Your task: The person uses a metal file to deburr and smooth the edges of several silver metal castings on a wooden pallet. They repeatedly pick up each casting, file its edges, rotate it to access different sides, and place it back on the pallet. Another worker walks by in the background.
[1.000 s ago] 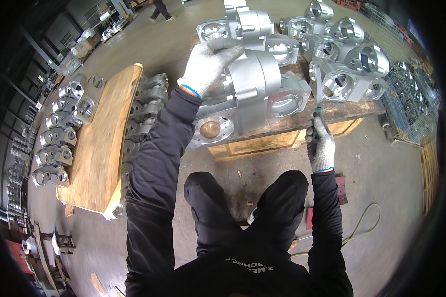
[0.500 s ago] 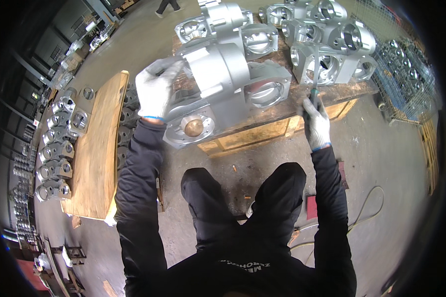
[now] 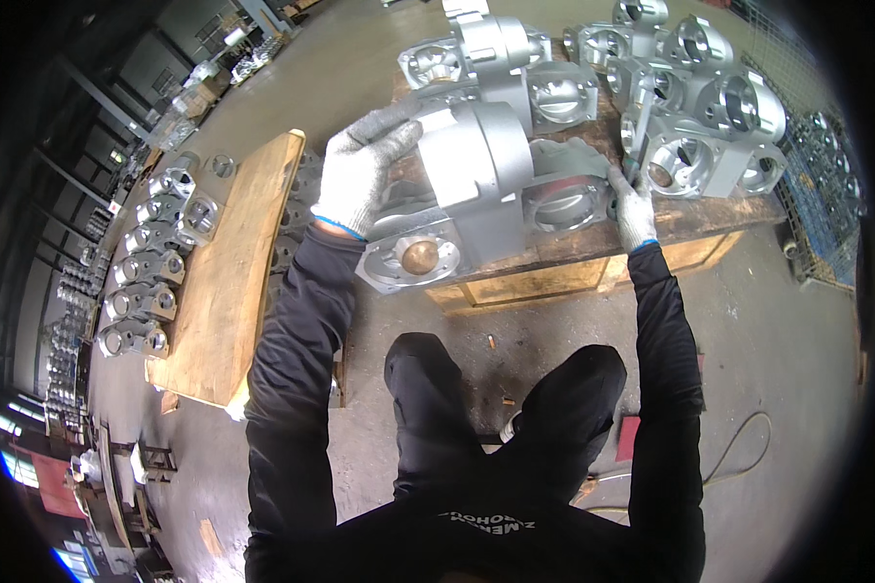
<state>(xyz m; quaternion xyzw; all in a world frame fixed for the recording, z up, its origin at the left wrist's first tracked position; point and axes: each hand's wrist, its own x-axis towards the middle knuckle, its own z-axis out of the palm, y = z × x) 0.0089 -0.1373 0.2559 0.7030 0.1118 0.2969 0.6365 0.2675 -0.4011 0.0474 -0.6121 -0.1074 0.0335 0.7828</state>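
- A person in black sleeves and knitted grey work gloves is standing over a low wooden pallet [image 3: 593,277] on a workshop's concrete floor [image 3: 778,350], both hands on a large silver metal casting [image 3: 486,199].
- The left hand [image 3: 358,175] is pressing flat, fingers spread, against the casting's upper left side, beside its tall curved rib.
- The right hand [image 3: 634,209] is curling around the casting's right end; how tightly the fingers are closing cannot be told from this angle.
- The casting is sitting at the pallet's near edge, tilting toward the person, with its left flange overhanging the pallet's near left corner; a round bore with a brownish plug [image 3: 420,257] is facing the camera in that flange.
- More silver castings [image 3: 690,107] of the same kind are crowding the pallet's far half and right side, packed touching one another just behind the one in hand.
- A bare wooden board [image 3: 233,282] is lying on the floor to the person's left, well apart from the pallet, with a row of smaller machined housings [image 3: 156,262] running along its far side.
- A wire-mesh crate [image 3: 817,185] is standing off the pallet's right edge.
- A hose [image 3: 739,457] is looping across the floor by the person's right leg.
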